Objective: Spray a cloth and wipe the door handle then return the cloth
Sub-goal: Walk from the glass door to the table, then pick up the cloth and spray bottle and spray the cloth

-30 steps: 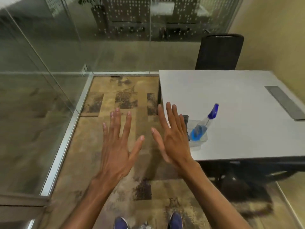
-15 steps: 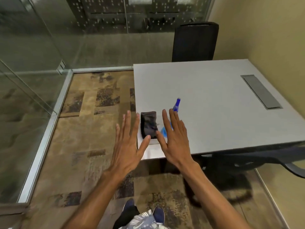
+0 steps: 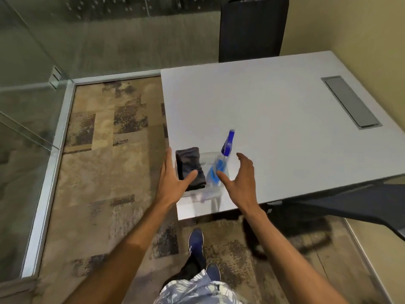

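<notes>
A folded dark grey cloth (image 3: 189, 163) lies in a clear plastic tray (image 3: 208, 154) near the front left corner of the white table (image 3: 274, 110). Beside it in the tray leans a clear spray bottle (image 3: 221, 163) with blue liquid and a blue nozzle. My left hand (image 3: 172, 178) hovers open just left of the cloth, thumb over its near edge. My right hand (image 3: 242, 174) is open just right of the bottle, thumb near the bottle's base. Neither hand holds anything. No door handle is in view.
A black chair (image 3: 252, 27) stands behind the table. A grey cable hatch (image 3: 350, 102) is set in the table's right side. Glass walls (image 3: 32, 62) with a metal floor rail run along the left and back. Patterned carpet lies underfoot. Another dark chair part (image 3: 361, 205) sits under the table's front right.
I have stepped closer to the table. Both hands have moved forward and spread apart, the left to the cloth's side, the right to the spray bottle's side.
</notes>
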A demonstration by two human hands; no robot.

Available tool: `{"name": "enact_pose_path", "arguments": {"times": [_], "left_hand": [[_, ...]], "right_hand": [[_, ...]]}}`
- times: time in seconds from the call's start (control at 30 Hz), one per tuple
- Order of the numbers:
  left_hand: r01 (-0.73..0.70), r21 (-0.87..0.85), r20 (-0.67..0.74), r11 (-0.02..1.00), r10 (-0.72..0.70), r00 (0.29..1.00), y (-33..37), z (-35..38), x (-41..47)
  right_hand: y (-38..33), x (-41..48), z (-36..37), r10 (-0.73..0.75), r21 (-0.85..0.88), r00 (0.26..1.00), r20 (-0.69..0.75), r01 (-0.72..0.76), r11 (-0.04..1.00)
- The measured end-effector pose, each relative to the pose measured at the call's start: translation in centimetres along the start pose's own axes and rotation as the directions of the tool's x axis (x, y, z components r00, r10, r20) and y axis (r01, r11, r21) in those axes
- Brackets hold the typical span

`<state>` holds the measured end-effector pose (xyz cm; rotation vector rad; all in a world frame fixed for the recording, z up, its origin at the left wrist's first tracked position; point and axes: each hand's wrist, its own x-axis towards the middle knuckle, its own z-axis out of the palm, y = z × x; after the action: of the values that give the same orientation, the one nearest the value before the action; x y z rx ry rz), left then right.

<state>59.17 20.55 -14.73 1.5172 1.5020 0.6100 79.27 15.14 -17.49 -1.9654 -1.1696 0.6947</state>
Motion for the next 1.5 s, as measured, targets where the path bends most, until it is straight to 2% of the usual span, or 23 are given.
{"name": "enact_pose_path", "arguments": {"times": [0.13, 0.37, 0.57, 0.73, 0.83, 1.03, 1.13, 1.27, 1.4, 1.5], "left_hand": [[0.104, 0.044, 0.053, 0.994, -0.106, 0.993, -2.3, 0.7, 5.0], [0.266, 0.045, 0.143, 0.963, -0.270, 0.952, -5.8, 2.1, 11.7], [0.351, -0.093, 0.136, 0.932, -0.337, 0.932, -7.5, 3.2, 14.1], [0.279, -0.133, 0.021, 0.951, -0.278, 0.960, -7.6, 3.5, 14.2], [0.201, -0.178, 0.027, 0.963, -0.199, 0.980, -6.8, 3.4, 13.3], [0.127, -0.394, 0.052, 0.910, -0.116, 0.992, -4.9, 2.3, 11.6], [0.158, -0.583, 0.033, 0.797, -0.171, 0.985, -3.7, 1.1, 11.1], [0.193, -0.820, 0.060, 0.538, -0.255, 0.965, -2.1, -1.0, 10.8], [0.266, -0.917, 0.176, 0.298, -0.297, 0.939, -0.8, -3.0, 10.6], [0.314, -0.939, 0.273, 0.141, -0.249, 0.929, -0.3, -4.0, 10.3]], "right_hand": [[1.2, 2.8, 1.6, 0.120, 0.060, 0.992, 0.045, -0.122, 0.991], [2.1, 5.6, 4.3, 0.106, 0.138, 0.994, 0.038, -0.111, 0.984], [2.5, 6.9, 4.8, 0.105, 0.191, 0.994, 0.010, -0.105, 0.976], [2.1, 7.8, 4.4, 0.065, 0.237, 0.998, 0.018, -0.068, 0.969], [1.9, 8.2, 4.3, 0.057, 0.227, 0.998, 0.019, -0.060, 0.972], [1.5, 8.1, 4.3, 0.089, 0.292, 0.996, -0.005, -0.084, 0.953], [1.2, 8.0, 4.7, 0.058, 0.321, 0.998, -0.021, -0.049, 0.946], [0.7, 8.1, 4.9, 0.039, 0.337, 0.999, -0.017, -0.031, 0.941], [-1.4, 7.8, 3.6, -0.015, 0.369, 1.000, -0.003, 0.015, 0.929], [-3.6, 7.8, 1.7, -0.092, 0.402, 0.996, -0.019, 0.092, 0.911]]}}
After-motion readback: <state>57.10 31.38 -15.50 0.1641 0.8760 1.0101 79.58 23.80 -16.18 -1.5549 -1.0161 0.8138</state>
